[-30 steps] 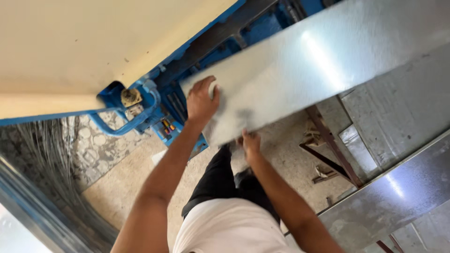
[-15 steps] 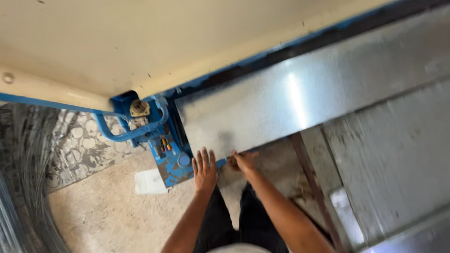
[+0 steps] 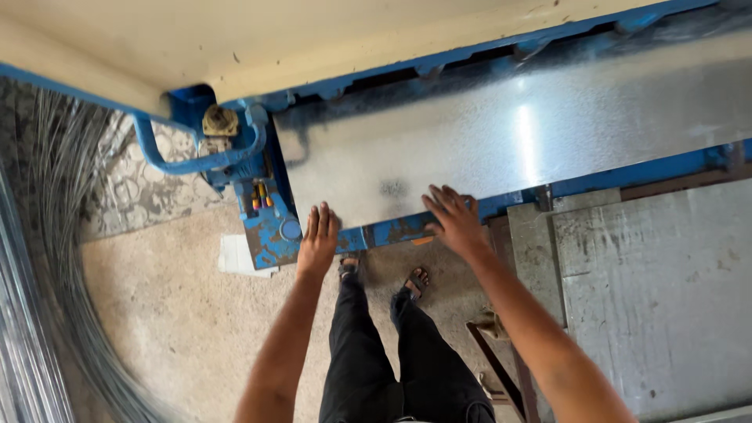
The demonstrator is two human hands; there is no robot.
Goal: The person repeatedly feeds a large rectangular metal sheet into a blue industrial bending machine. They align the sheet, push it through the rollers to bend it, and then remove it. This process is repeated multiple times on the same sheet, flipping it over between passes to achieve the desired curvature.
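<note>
Both hands are lying flat on the near edge of a metal sheet (image 3: 501,141) that is resting across the bed of a blue machine (image 3: 270,227). Left hand (image 3: 319,237) is pressing at the sheet's near left corner, fingers (image 3: 313,219) stretched out and released, grasping nothing. Right hand (image 3: 454,219) is sitting further along the same edge, fingers spread and loose, palm down on the metal, partly over the blue front rail (image 3: 627,174)

Step in hand, as judged: seating and squaring the sheet in the machine, far edge going under the cream-coloured upper beam (image 3: 274,39). Next move is likely calling for an even push or slide from both palms, keeping the near edge parallel to the rail

Edges: sheet's left end is stopping just beside the blue handle bar (image 3: 188,160); its right end is running out of view. Watch the thin near edge under the palms

Room: person is standing close in, feet in sandals (image 3: 415,280) on bare floor (image 3: 180,329). Wire coil (image 3: 63,258) is lying to the left, more flat sheets (image 3: 658,298) to the right, a brown frame (image 3: 501,368) near the right leg
</note>
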